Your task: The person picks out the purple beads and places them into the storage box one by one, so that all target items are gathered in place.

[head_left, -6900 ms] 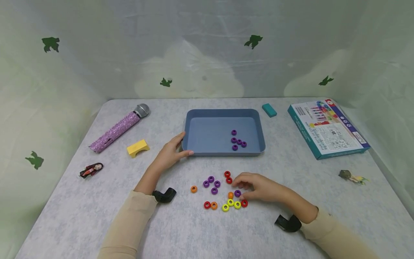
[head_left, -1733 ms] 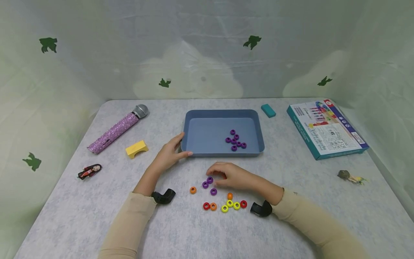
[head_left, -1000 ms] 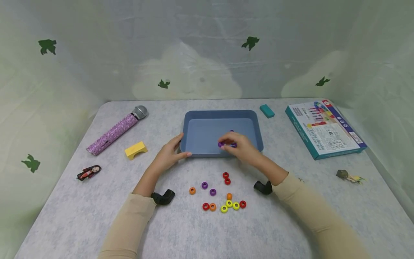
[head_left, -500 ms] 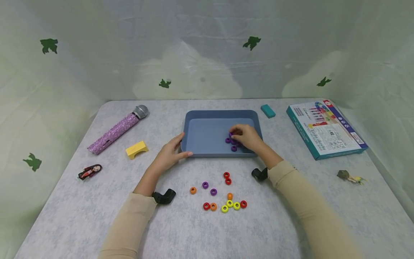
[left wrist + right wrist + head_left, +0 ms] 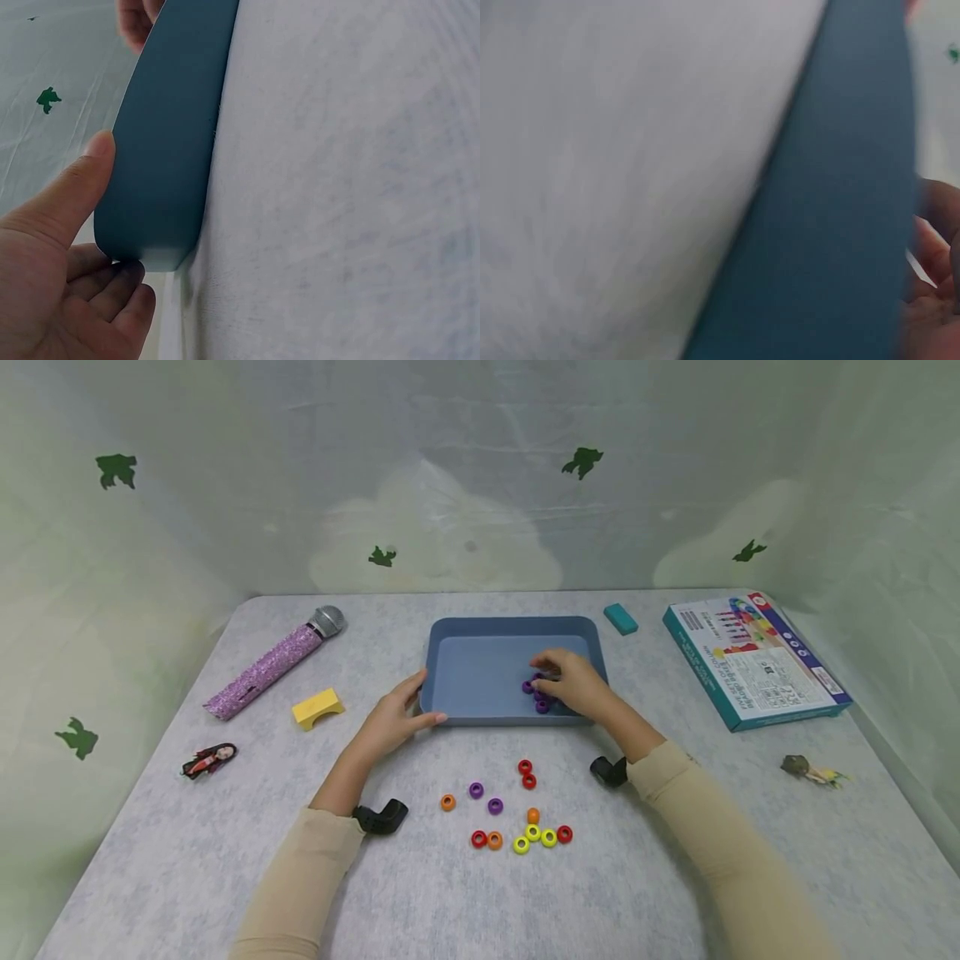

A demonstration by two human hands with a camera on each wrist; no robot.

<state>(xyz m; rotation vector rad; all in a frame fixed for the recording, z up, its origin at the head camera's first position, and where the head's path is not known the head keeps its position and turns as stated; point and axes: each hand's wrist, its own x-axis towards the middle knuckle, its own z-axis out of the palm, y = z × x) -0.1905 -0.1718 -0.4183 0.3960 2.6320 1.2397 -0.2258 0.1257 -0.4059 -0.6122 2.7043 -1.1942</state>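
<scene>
A shallow blue tray (image 5: 480, 721) lies on the table, its corner held by my left hand (image 5: 386, 720). The left wrist view shows the thumb on the rim and the fingers around the tray's end (image 5: 161, 150). Inside, at the right, several purple beads (image 5: 542, 707) sit close together. My right hand (image 5: 573, 683) is over them, thumb and forefinger apart, covering part of the group. In the right wrist view, the tray wall (image 5: 825, 195) hides much of that hand (image 5: 937, 292). Two purple beads (image 5: 496, 807) lie on the table in front of the tray.
Near them lie red beads (image 5: 564, 834), orange beads (image 5: 447, 802) and yellow beads (image 5: 521, 845). A glittery microphone (image 5: 277, 660), yellow arch block (image 5: 318, 707) and small doll (image 5: 209, 760) are left. Right are a teal block (image 5: 620, 619), a flat box (image 5: 757, 660) and another figure (image 5: 813, 771).
My right hand has carried purple beads one by one from the table into the tray; the latest now lies there as its fingers part. My left hand has stayed on the tray's corner.
</scene>
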